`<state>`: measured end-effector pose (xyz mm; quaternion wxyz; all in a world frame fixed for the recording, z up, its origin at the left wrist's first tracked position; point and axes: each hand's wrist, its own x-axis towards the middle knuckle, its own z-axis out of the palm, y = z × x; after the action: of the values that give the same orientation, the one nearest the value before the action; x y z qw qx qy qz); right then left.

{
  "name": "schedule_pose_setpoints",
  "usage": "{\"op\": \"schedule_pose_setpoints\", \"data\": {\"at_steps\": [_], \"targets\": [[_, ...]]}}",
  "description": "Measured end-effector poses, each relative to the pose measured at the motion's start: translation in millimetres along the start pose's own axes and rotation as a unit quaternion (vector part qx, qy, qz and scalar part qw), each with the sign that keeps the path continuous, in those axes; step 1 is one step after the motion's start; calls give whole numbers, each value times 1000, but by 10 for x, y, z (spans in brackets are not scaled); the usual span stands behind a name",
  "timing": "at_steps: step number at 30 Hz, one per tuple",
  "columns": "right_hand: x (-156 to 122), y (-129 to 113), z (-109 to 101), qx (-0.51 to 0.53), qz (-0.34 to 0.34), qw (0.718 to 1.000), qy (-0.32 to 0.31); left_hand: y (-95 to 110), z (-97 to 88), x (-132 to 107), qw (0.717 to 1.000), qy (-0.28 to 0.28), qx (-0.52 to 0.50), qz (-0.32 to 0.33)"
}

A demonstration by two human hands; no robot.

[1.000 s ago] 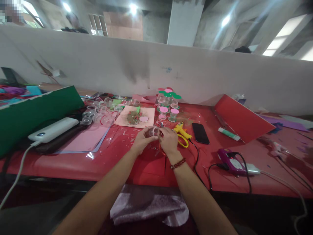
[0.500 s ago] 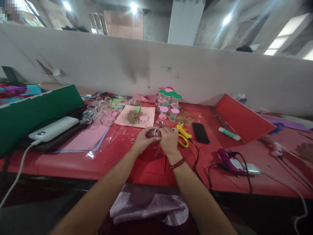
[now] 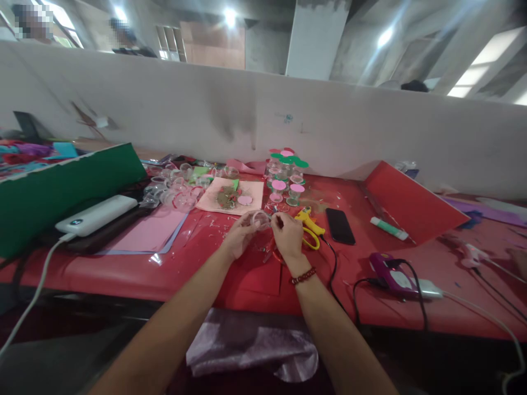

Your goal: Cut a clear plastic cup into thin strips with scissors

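Observation:
My left hand (image 3: 240, 235) is closed round a small clear plastic cup (image 3: 260, 220), its round opening turned partly toward me. Close by on the right, my right hand (image 3: 288, 235) has its fingers curled together at the cup's edge; what they pinch, if anything, is too small to make out. Just beyond the right hand lies a yellow glue gun (image 3: 309, 220), with yellow-handled scissors (image 3: 311, 240) beside it. Ahead stand several clear cups topped with pink and green paper discs (image 3: 279, 185).
A stained pale board (image 3: 253, 189) carries a pink disc. Loose clear cups (image 3: 175, 192) heap at left, near a white power bank (image 3: 96, 214) and pink paper sheets (image 3: 142, 230). Rightward lie a black phone (image 3: 340, 225), a glue stick (image 3: 389, 228) and a purple power adapter (image 3: 393, 276) with cables.
The cup has tilted so its opening shows more. My right hand has turned and drawn slightly away from my left, fingers curling more. The whole view has shifted slightly.

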<state>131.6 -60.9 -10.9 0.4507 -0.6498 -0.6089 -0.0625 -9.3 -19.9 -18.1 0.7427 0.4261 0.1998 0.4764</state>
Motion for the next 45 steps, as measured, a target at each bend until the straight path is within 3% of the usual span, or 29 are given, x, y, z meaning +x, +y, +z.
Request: {"op": "schedule_pose_setpoints", "data": {"at_steps": [8, 23, 45], "targets": [[1, 8, 28, 70, -30, 997, -1, 53, 5, -5, 999, -6, -31, 12], [3, 7, 31, 34, -23, 998, -44, 44, -27, 4, 1000, 5, 16, 11], [-5, -9, 24, 25, 6, 999, -34, 50, 22, -33, 998, 7, 61, 18]]}}
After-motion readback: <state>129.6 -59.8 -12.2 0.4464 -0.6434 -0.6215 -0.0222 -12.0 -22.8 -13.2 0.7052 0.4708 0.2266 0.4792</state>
